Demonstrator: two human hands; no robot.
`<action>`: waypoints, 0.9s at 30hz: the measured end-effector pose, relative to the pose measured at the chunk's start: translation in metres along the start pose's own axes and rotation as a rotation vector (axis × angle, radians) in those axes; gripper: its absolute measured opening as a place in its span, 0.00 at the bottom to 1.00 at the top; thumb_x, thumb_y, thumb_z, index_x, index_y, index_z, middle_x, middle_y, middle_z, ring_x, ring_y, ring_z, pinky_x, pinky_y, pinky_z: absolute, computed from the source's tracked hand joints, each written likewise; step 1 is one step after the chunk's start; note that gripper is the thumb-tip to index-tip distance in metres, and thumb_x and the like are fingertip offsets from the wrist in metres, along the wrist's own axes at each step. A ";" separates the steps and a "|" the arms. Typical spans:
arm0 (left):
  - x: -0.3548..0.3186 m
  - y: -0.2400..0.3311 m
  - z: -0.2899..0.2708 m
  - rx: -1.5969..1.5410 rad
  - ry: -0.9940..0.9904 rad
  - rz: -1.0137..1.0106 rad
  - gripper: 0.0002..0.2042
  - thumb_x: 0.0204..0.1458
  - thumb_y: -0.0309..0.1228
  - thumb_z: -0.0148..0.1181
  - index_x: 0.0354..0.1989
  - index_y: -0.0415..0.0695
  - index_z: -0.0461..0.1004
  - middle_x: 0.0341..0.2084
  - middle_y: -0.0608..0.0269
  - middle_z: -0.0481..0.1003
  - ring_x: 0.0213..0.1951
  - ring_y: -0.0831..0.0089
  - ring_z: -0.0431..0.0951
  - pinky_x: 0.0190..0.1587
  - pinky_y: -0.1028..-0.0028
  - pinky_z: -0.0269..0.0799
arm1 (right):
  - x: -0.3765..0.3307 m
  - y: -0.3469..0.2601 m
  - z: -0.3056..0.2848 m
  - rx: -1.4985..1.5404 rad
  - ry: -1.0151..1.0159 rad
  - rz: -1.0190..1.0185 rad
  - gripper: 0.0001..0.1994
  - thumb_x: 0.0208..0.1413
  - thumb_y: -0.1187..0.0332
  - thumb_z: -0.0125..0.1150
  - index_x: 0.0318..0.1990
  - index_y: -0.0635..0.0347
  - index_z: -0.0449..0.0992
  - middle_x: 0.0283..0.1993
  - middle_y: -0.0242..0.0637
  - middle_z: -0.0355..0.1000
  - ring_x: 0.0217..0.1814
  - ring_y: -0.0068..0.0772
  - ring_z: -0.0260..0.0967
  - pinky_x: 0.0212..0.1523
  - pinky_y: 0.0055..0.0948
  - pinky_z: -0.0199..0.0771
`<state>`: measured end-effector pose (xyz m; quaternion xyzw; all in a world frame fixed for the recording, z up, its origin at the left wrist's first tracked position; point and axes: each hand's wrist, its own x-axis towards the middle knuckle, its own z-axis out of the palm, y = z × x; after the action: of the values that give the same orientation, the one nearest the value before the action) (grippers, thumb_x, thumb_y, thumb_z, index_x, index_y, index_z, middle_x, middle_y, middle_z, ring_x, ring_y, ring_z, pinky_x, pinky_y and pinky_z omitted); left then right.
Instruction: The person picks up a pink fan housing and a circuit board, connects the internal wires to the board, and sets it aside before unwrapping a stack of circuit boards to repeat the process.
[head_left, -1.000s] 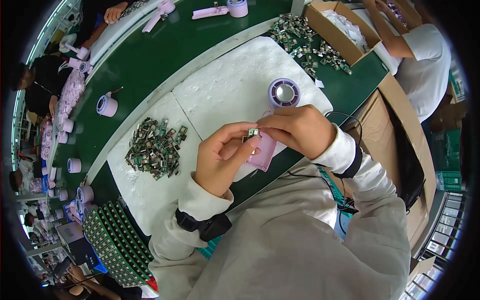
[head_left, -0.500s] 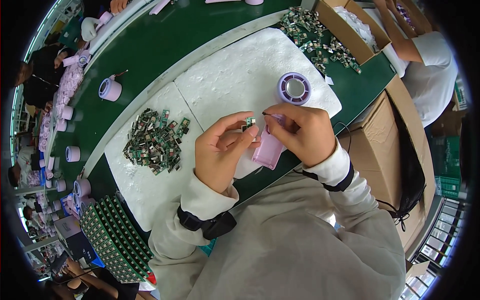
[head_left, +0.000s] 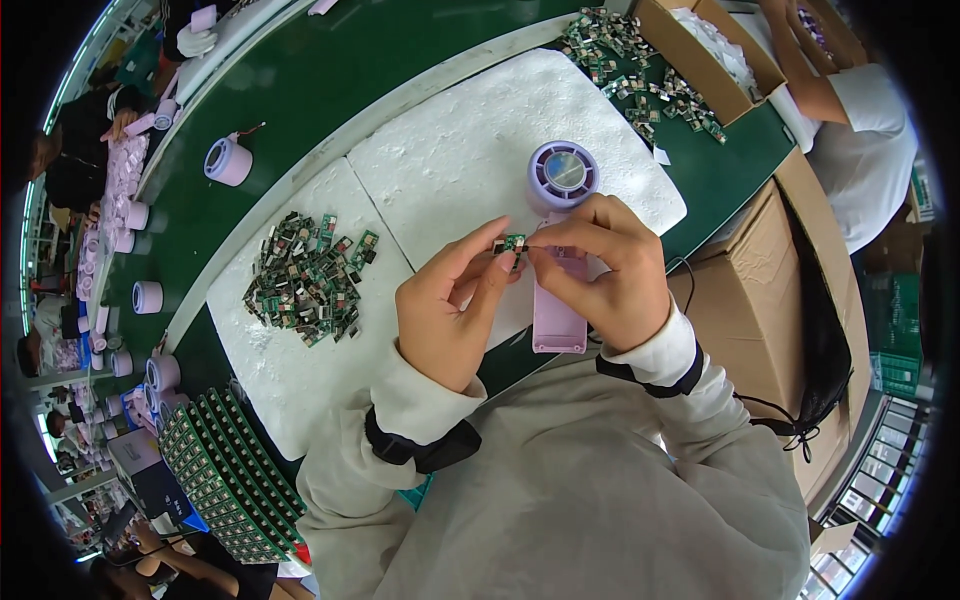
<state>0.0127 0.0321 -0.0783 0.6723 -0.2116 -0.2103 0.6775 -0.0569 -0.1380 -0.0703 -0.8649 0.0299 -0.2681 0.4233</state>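
Pinched between the thumb and fingers of my left hand (head_left: 446,300) is a small green circuit board (head_left: 513,243). My right hand (head_left: 610,275) is closed on a small dark wire plug (head_left: 529,248), whose tip meets the board's edge; whether it is seated I cannot tell. Beneath my right hand lies a handheld fan, its purple round head (head_left: 563,173) on the white foam and its open pink handle (head_left: 558,322) pointing toward me. The upper part of the handle is partly covered by my fingers.
A heap of circuit boards (head_left: 305,280) lies on the white foam sheet (head_left: 430,130) to the left. More loose boards (head_left: 610,45) lie at the far right beside a cardboard box (head_left: 715,50). Stacked board panels (head_left: 225,480) stand at lower left. Fan heads (head_left: 228,162) sit on the green belt.
My right hand has brought the plug against the board, which my left hand has tilted. The fan has turned, its head shifting left and its handle swinging right.
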 end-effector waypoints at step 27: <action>-0.004 -0.013 -0.006 -0.291 -0.017 -0.090 0.15 0.60 0.17 0.57 0.56 0.35 0.74 0.43 0.55 0.79 0.45 0.71 0.82 0.49 0.72 0.81 | 0.011 -0.016 -0.013 -0.109 -0.186 -0.142 0.15 0.42 0.80 0.69 0.41 0.63 0.82 0.34 0.37 0.73 0.35 0.35 0.72 0.37 0.32 0.72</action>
<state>0.0128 0.0390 -0.0915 0.5739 -0.1544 -0.2747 0.7559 -0.0562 -0.1398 -0.0469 -0.9077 -0.0562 -0.2142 0.3565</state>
